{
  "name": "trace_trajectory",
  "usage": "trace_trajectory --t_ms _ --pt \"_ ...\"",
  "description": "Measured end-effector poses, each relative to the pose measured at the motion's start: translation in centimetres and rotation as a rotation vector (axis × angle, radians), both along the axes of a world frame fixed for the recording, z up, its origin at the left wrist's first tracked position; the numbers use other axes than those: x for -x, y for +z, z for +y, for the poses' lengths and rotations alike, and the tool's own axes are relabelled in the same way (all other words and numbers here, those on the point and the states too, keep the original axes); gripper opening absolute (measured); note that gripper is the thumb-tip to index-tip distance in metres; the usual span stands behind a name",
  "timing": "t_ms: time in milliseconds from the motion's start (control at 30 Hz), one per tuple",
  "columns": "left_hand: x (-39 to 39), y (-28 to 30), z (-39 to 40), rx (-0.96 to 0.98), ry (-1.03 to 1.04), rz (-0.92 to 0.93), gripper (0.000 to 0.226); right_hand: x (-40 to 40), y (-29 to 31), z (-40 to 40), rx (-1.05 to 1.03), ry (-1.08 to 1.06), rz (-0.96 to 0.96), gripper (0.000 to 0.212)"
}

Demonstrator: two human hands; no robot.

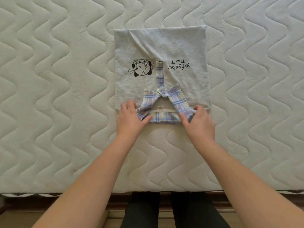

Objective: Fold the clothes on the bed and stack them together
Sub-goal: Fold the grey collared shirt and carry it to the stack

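- Quilted mattress (57,96): off-white, wavy stitching; runs beneath both hands and out past each of them.
- Left hand (130,118): palm down at the shirt's near left corner; fingers rest on the grey cloth, thumb hooked under the left end of the collar, pinching it.
- Cartoon print (141,67): black line drawing, upside down, beyond the left hand.
- Grey polo shirt (164,46): folded into a rectangle, flat on the mattress; collar end nearest, touching both hands, rest stretching away beyond them.
- Plaid collar (164,118): blue, lilac and white check, spanning between the two hands; matching placket (160,78) runs away from it.
- Black lettering (178,66): upside down, beyond the right hand.
- Right hand (199,122): slightly blurred; fingers curled over the collar's right end, gripping it, thumb laid on the collar.
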State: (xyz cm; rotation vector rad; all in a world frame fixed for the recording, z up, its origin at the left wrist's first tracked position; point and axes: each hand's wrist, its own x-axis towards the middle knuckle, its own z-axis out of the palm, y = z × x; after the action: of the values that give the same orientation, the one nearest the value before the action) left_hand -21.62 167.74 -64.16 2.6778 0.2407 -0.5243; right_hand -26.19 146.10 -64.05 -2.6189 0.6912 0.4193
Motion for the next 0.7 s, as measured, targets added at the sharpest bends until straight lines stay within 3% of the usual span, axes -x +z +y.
trace_trajectory --t_ms 67,133,233,367,433,567,633,700 --pt "0.8 -0.2 -0.9 -0.174 -0.117 -0.017 0.057 0.9 -0.2 0.9 0.163 0.206 -0.059 0.057" --pt "1.4 -0.5 -1.5 -0.250 -0.149 -0.028 0.049 1.0 -0.6 1.2 0.197 0.288 -0.053 0.050" --pt "1.6 -0.5 -2.0 -0.095 -0.033 -0.037 0.032 0.2 -1.3 1.2 0.121 0.289 0.018 0.040" --pt "1.8 -0.3 -1.5 0.027 0.029 -0.115 0.015 0.2 -0.9 1.2 0.096 0.276 -0.210 0.024" --pt "2.3 -0.1 -1.0 0.050 -0.047 -0.186 0.015 0.7 -0.7 0.8 0.186 0.292 -0.282 0.023" --pt "3.3 -0.9 0.0 -0.046 -0.161 -0.150 0.026 1.3 -1.0 0.3 0.211 0.289 -0.062 0.036" --pt "3.6 -1.1 0.2 0.036 -0.016 -0.100 0.031 1.1 -0.5 1.0 0.128 0.282 -0.153 0.038" --pt "3.4 -1.1 0.1 0.163 0.174 -0.083 0.040 0.1 0.2 2.5 -0.104 0.257 -0.227 0.031"
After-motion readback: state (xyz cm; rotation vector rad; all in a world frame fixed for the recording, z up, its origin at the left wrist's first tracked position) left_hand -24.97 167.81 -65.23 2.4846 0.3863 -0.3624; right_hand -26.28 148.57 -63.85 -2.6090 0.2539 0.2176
